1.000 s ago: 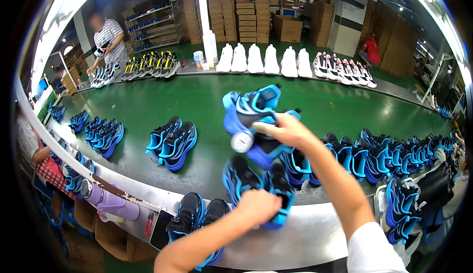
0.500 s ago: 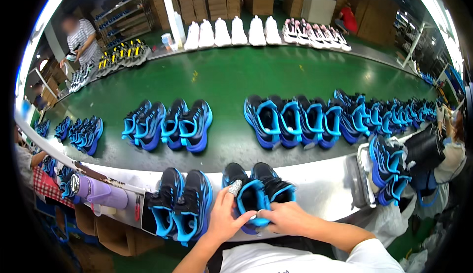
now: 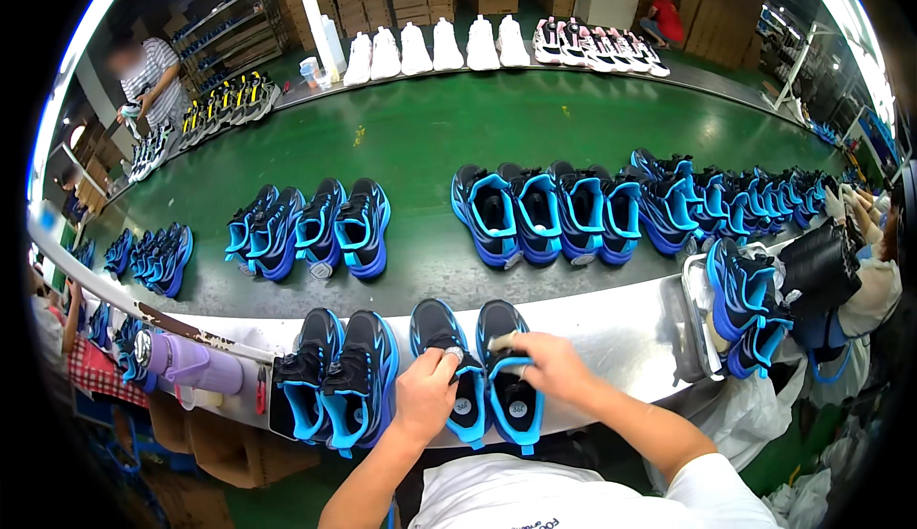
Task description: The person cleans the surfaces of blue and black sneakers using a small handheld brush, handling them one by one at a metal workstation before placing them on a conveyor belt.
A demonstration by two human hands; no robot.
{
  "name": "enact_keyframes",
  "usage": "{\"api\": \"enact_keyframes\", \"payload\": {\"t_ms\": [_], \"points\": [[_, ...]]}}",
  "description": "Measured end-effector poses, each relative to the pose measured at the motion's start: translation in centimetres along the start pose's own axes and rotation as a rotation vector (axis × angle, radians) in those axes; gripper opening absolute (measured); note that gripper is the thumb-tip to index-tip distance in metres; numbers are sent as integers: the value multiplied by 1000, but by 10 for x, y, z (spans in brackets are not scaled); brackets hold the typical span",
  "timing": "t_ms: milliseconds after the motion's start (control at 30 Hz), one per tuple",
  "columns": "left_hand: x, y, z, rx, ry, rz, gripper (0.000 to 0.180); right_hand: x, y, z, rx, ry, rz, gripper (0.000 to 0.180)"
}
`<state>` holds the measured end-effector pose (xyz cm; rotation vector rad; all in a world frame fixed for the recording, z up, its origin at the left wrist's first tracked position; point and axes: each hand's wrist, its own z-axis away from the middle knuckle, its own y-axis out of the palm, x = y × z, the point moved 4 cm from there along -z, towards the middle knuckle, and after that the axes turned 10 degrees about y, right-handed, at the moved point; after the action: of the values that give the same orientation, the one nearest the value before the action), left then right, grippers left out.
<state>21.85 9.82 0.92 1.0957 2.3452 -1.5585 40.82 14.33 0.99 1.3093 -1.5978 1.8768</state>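
Observation:
In front of me, a pair of black-and-blue sneakers stands upright on the metal ledge, toes pointing away. My left hand [image 3: 427, 397] pinches the tongue area of the left sneaker [image 3: 436, 320], its fingertips at the laces. The fingers of my right hand [image 3: 552, 365] are curled at the tongue of the right sneaker [image 3: 502, 317], reaching into its opening. A round pale sticker shows on each insole. Something silvery wraps a left fingertip. Just left stands a matching pair of sneakers [image 3: 361, 365], touched by neither hand.
Rows of similar sneakers [image 3: 489, 206] stand on the green conveyor belt [image 3: 411, 137] beyond the ledge. A purple bottle [image 3: 202, 365] and red-handled snips [image 3: 261, 391] lie left. At right, a tray [image 3: 702, 324] holds more sneakers beside a black bag [image 3: 820, 276]. White shoes [image 3: 414, 50] line the far ledge.
Both hands have moved from the left sneaker's heel collar forward to the tongues, one on each shoe. Both insoles now show. The whole view has shifted slightly.

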Motion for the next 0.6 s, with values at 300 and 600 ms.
{"api": "enact_keyframes", "payload": {"t_ms": [300, 600], "points": [[14, -6, 30, 31, -159, 161, 32, 31, -10, 25, 124, 112, 50, 45], [-35, 9, 12, 263, 53, -215, 35, 25, 23, 63, -83, -229, 530, 47]]}}
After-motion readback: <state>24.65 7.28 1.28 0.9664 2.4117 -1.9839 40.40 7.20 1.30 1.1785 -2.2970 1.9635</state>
